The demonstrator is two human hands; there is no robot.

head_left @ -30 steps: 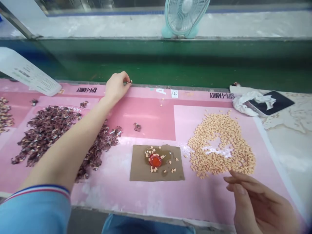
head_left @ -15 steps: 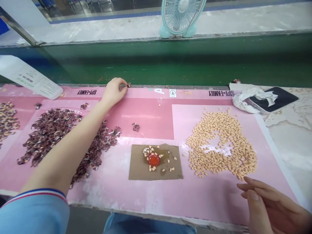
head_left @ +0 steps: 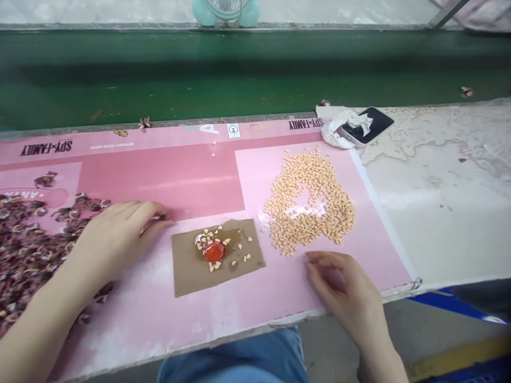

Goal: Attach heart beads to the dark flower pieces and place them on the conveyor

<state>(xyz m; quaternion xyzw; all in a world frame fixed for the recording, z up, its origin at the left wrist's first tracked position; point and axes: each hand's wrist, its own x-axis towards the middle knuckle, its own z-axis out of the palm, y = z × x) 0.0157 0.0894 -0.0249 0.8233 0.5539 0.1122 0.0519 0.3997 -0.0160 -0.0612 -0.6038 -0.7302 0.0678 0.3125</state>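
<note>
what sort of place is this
Probably a workshop, perhaps an assembly line: dark bits and tan bits lie in separate heaps on a pink mat, and beyond it runs what looks like a green conveyor.

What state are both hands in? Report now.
Left hand: thumb and fingers around a dark piece; whether gripped, cannot tell.
Right hand: thumb and forefinger nearly meeting, near the pale pieces; whether holding one, cannot tell.
</note>
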